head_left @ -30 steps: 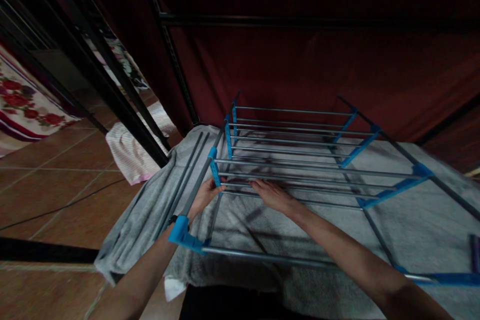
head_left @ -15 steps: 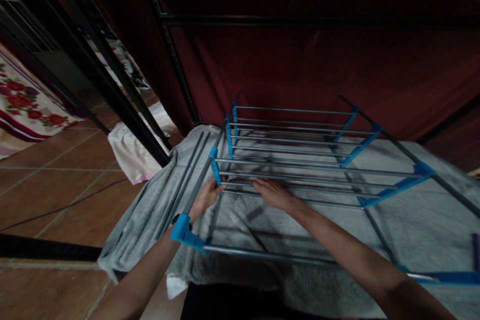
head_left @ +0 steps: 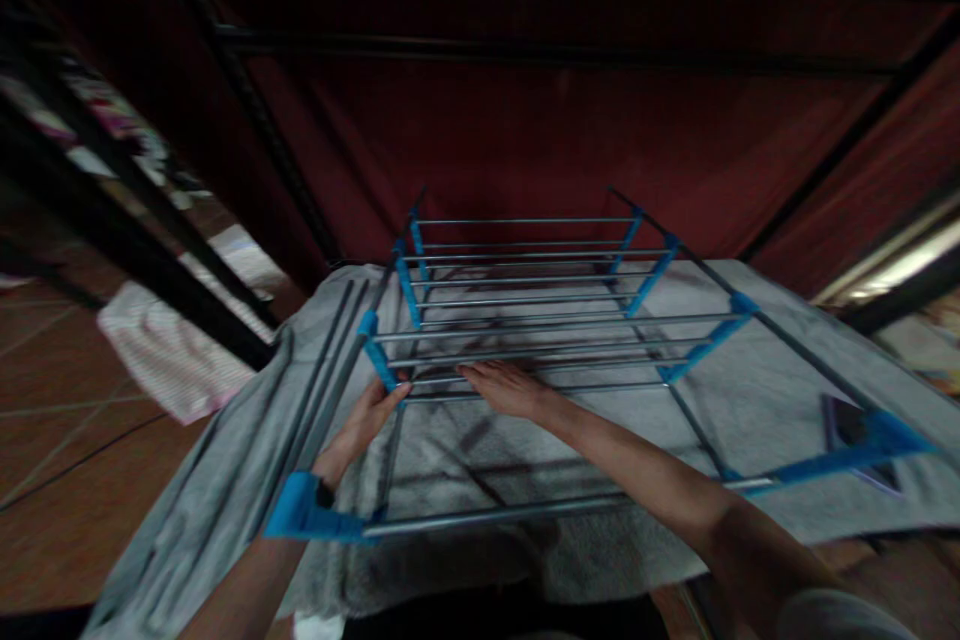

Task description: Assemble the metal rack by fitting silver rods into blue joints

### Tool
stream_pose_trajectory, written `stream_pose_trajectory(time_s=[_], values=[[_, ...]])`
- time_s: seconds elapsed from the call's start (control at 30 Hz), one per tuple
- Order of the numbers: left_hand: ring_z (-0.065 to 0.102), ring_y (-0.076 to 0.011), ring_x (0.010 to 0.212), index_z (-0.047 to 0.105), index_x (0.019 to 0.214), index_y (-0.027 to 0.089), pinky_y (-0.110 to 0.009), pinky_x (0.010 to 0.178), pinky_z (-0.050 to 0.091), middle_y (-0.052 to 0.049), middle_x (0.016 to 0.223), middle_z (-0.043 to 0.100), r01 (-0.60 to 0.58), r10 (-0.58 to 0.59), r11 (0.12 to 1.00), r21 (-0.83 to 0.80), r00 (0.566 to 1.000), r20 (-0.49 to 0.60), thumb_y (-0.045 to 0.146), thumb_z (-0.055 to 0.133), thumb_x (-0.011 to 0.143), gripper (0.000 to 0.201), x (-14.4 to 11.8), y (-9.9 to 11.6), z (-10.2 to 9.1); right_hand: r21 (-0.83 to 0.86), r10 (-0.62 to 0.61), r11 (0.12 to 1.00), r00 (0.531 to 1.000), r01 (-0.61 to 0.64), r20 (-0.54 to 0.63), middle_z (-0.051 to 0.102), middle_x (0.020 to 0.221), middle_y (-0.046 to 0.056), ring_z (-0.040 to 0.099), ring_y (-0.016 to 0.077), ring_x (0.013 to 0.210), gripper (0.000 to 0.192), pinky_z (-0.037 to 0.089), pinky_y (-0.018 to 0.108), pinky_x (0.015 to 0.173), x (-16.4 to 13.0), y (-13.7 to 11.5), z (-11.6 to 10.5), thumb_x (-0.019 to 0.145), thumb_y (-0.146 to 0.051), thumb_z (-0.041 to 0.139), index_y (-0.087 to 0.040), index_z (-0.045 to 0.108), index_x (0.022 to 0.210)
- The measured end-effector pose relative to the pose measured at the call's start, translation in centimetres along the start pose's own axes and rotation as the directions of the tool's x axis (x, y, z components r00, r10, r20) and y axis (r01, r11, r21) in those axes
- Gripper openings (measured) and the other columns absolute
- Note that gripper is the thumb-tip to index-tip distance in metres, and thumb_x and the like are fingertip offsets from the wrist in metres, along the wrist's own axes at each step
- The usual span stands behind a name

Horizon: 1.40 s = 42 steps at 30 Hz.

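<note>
A rack of grey metal tubes with blue plastic connectors lies on a grey blanket [head_left: 480,465]. My left hand [head_left: 369,420] is closed at the rack's left side, thumb and fingers pinching the lower end of a blue connector [head_left: 381,360] where the crossbars enter. To its right, my right hand [head_left: 504,388] reaches over the front end bar [head_left: 510,514], its fingers curled on a lower crossbar [head_left: 435,380] of that same tier. The undersides of its fingers are hidden. A blue corner piece [head_left: 311,508] stands in front of my left wrist.
Loose grey tubes [head_left: 319,375] lie on the blanket along the rack's left side. A dark phone-like device [head_left: 855,430] lies at the right, partly behind a blue corner piece. Black metal posts and a dark red curtain [head_left: 525,140] close off the back. A striped cloth [head_left: 169,340] hangs at the left.
My view has turned to the right, so the rack sits further left and the dark device shows more fully. Both hands stay at about the same places on the rack.
</note>
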<state>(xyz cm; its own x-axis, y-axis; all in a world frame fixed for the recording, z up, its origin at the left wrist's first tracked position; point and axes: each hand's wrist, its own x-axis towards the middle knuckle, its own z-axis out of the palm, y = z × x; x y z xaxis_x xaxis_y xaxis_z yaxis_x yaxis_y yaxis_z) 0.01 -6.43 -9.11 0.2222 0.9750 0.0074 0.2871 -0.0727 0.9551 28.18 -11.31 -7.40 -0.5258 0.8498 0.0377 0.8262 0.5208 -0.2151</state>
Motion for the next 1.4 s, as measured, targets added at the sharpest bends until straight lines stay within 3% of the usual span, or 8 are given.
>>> stream_pose_trajectory(time_s=[0.27,0.47,0.53,0.6,0.67,0.8,1.1,1.4], values=[[0.065,-0.0339,0.103,0.068,0.095,0.022,-0.046,0.098,0.052,-0.005,0.092,0.072,0.049,-0.049,0.990,0.135,0.999,-0.001,0.083,0.074,0.056,0.072,1.9,-0.5,-0.8,-0.172,-0.022,0.985,0.991,-0.002,-0.135,0.059,0.142,0.007,0.055,0.0224,0.123,0.045,0.041,0.035,0.108,-6.5,0.5,-3.2,0.101,-0.014,0.042,-0.017,0.050,0.145],[0.067,-0.0333,0.105,0.070,0.094,0.023,-0.041,0.097,0.056,-0.003,0.093,0.074,0.096,-0.096,0.988,0.123,0.995,-0.007,0.073,0.083,0.052,0.067,2.1,-0.4,-0.8,0.068,0.359,0.933,0.929,-0.354,-0.094,0.067,0.129,0.010,0.062,0.0209,0.117,0.033,0.044,0.034,0.106,-15.7,4.6,-4.5,0.102,-0.025,0.047,-0.018,0.066,0.128],[0.068,-0.0331,0.105,0.070,0.092,0.024,-0.040,0.094,0.057,-0.003,0.092,0.075,0.097,-0.095,0.990,0.105,0.995,-0.017,0.071,0.084,0.050,0.064,2.1,-0.2,-0.8,0.195,0.612,0.783,0.788,-0.591,-0.069,0.069,0.125,0.011,0.064,0.0216,0.115,0.029,0.045,0.032,0.105,-18.8,6.9,-4.6,0.098,-0.023,0.052,-0.016,0.069,0.121],[0.068,-0.0329,0.105,0.071,0.091,0.024,-0.039,0.091,0.058,-0.003,0.092,0.075,0.093,-0.092,0.990,0.102,0.996,-0.015,0.068,0.085,0.050,0.061,2.1,0.0,-0.9,0.334,0.857,0.500,0.512,-0.799,-0.059,0.073,0.116,0.013,0.067,0.0236,0.111,0.025,0.046,0.032,0.103,-21.6,9.1,-4.8,0.095,-0.021,0.054,-0.014,0.072,0.110],[0.069,-0.0327,0.104,0.071,0.090,0.025,-0.038,0.089,0.059,-0.003,0.092,0.076,0.094,-0.094,0.990,0.108,0.996,-0.005,0.067,0.086,0.050,0.060,2.1,0.2,-0.9,0.411,0.946,0.318,0.312,-0.854,-0.082,0.073,0.112,0.018,0.067,0.0283,0.112,0.026,0.047,0.037,0.103,-23.9,11.2,-5.0,0.093,-0.020,0.053,-0.011,0.071,0.109],[0.069,-0.0318,0.101,0.071,0.092,0.025,-0.038,0.089,0.059,-0.002,0.091,0.076,0.091,-0.093,0.990,0.105,0.996,0.008,0.066,0.086,0.052,0.059,2.0,0.7,-0.9,0.572,0.974,0.222,0.153,-0.790,-0.167,0.071,0.119,0.019,0.063,0.0306,0.121,0.043,0.047,0.042,0.105,-26.0,14.2,-5.7,0.086,-0.022,0.052,-0.013,0.064,0.126],[0.067,-0.0308,0.101,0.069,0.096,0.025,-0.040,0.091,0.056,-0.003,0.092,0.073,0.066,-0.062,0.994,0.089,0.997,-0.052,0.069,0.080,0.057,0.060,1.6,0.3,0.0,0.821,0.946,0.319,0.208,-0.474,-0.247,0.078,0.095,0.008,0.071,0.0232,0.094,0.057,0.055,0.037,0.094,-25.3,16.4,-5.4,0.065,-0.024,0.050,-0.020,0.070,0.118],[0.064,-0.0306,0.093,0.063,0.092,0.024,-0.043,0.089,0.053,-0.004,0.087,0.069,0.020,-0.027,0.977,0.212,0.999,0.030,0.081,0.071,0.059,0.066,2.2,-0.3,-0.3,0.750,0.944,0.322,0.134,-0.577,-0.303,0.077,0.097,0.011,0.072,0.0268,0.100,0.051,0.054,0.041,0.096,-26.2,17.7,-4.2,0.056,-0.022,0.043,-0.016,0.072,0.098]])
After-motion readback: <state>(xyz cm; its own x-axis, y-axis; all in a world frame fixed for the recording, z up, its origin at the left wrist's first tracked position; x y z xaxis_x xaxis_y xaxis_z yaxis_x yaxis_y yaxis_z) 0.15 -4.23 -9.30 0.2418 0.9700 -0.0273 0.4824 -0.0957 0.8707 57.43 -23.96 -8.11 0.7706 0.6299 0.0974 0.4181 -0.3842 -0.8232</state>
